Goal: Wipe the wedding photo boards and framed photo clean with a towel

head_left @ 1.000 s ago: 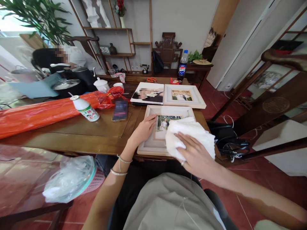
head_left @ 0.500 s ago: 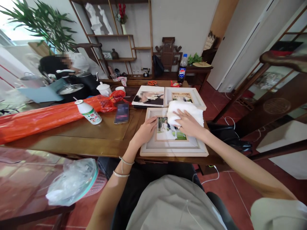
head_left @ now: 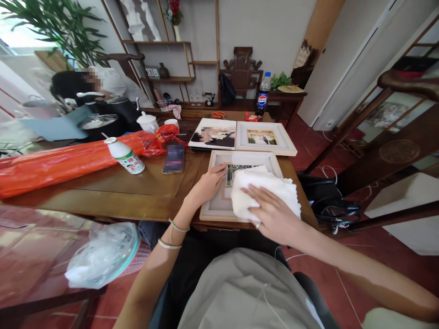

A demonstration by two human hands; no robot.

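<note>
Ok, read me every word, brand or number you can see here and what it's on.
No text reads clearly.
Dark soda bottle with blue label: round red, white and blue emblem; lettering too small.
White plastic bottle with green-printed label: print too small.
Small number blocks on wooden shelf: digits blurred.
Dark flat phone: screen blurred.

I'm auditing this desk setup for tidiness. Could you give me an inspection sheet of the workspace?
Surface: wooden table.
Job's things: white cloth lies on the near picture frame.
Clutter: orange plastic bag, white bottle, phone, photo print, second frame, teapot.
Hands: left hand flat on the frame's left side; right hand flat on the cloth.
Cables: white cable on the floor beside a black bag.
Surroundings: shelf unit, plant, another person at far left.
</note>
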